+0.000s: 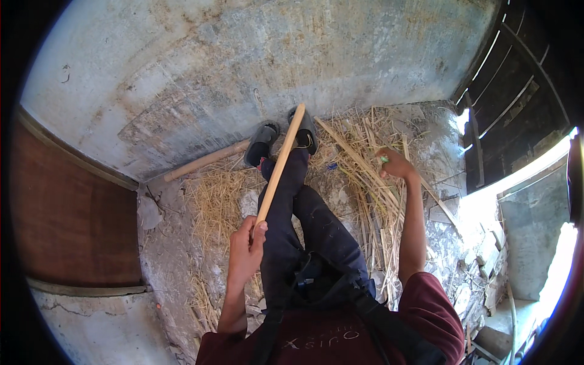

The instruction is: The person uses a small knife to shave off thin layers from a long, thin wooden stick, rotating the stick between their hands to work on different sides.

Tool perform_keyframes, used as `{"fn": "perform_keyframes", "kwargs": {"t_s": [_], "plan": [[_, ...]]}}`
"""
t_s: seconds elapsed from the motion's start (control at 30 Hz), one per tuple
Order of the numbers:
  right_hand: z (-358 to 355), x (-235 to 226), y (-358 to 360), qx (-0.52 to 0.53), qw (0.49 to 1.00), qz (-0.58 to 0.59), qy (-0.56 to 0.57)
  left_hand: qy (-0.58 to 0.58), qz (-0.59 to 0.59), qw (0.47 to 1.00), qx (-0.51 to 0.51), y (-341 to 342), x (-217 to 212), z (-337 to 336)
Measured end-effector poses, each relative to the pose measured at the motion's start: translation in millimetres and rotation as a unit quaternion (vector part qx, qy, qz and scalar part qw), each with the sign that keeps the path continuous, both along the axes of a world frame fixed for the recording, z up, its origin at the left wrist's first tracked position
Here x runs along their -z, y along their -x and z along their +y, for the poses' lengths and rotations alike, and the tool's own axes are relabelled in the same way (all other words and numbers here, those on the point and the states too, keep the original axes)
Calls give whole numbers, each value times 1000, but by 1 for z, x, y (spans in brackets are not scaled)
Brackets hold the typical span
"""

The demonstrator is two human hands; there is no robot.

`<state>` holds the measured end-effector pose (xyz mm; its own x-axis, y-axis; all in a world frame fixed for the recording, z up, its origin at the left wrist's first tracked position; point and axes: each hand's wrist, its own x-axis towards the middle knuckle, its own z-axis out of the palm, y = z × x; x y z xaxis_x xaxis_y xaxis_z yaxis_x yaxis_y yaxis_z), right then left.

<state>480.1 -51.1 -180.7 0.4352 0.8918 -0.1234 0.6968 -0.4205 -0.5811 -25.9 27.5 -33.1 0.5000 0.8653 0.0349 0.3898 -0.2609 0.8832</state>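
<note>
My left hand (246, 248) is closed round the lower end of a pale wooden stick (281, 164). The stick slants upward over my legs, its far tip in front of one shoe. Off to the right, my right hand (398, 164) is held over the straw and strips with its fingers curled. A small pale-green thing (384, 159) shows at these fingers, too small to name. Below that hand lie long, thin wooden or bamboo strips (359, 159) in a loose heap, mixed with straw.
Dry straw (213, 198) covers the floor left of my legs. A round pole (207, 162) lies along the base of the stained wall (292, 55). At left stands a brown panel (79, 213); at right are broken rubble (486, 258) and a dark slatted wall (511, 91).
</note>
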Motion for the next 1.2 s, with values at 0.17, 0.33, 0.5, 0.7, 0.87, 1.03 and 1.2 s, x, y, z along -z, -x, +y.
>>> {"fn": "perform_keyframes", "kwargs": {"t_s": [0.17,0.33,0.5,0.7,0.87,1.03,1.2], "plan": [[-1,-75,67,159,983,-88,-35,79,-26,997,5,6,5,6],[5,-96,119,38,904,361,-227,218,-90,970,65,-27,-12,8],[20,-155,207,-83,805,535,-242,97,-45,982,156,-47,-12,9],[43,-150,233,1,793,512,-329,39,12,985,168,-57,-45,7],[46,-174,216,41,776,479,-408,-47,10,989,143,-29,-41,10],[47,-187,184,89,714,514,-467,-95,71,985,125,5,-41,17],[39,-194,173,12,699,525,-485,-77,71,985,136,8,-43,20]]}}
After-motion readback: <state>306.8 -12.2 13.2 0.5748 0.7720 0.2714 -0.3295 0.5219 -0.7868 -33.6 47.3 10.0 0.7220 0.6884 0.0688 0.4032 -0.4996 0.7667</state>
